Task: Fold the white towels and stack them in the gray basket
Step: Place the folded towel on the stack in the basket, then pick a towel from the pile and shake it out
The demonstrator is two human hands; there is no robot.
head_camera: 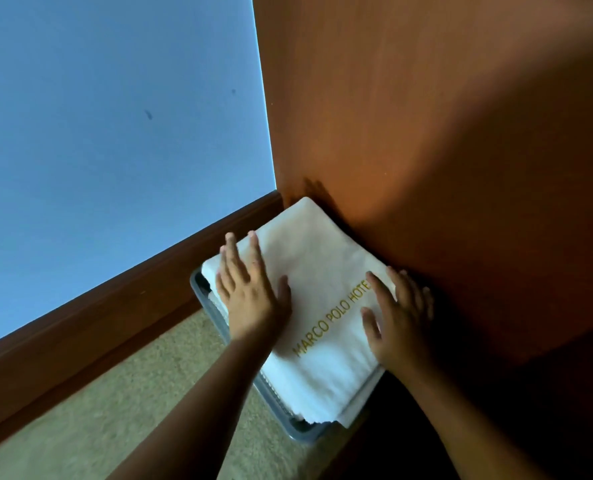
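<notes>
So the folded white towel (312, 292) with the gold hotel lettering is lying on top of the stack, and both our hands are flat on it. Our left hand (250, 289) rests on its left part, fingers straight and a bit spread, thumb out toward the lettering. Our right hand (400, 320) lies flat on the right edge, fingers straight too, though the outer ones are in shadow, so we can't say much about them. Neither hand pinches any cloth.

Under our palms are more folded towels (354, 408), their edges peeking out on the side nearest our wrists. The gray basket (302, 436) only shows as a strip of rim just left of our left hand and below the stack by our forearms. The pile sits higher than the rim.

We'd say this is the stacking bit: pressing the top towel down and squaring it up. The next move probably calls for an even push from both palms, then lifting straight off so nothing slides.

Right beside our right hand is a brown wooden panel (444, 133). Past our left fingertips there's a skirting board (115, 306) and a blue wall (115, 116), with carpet (132, 393) under our forearms.
</notes>
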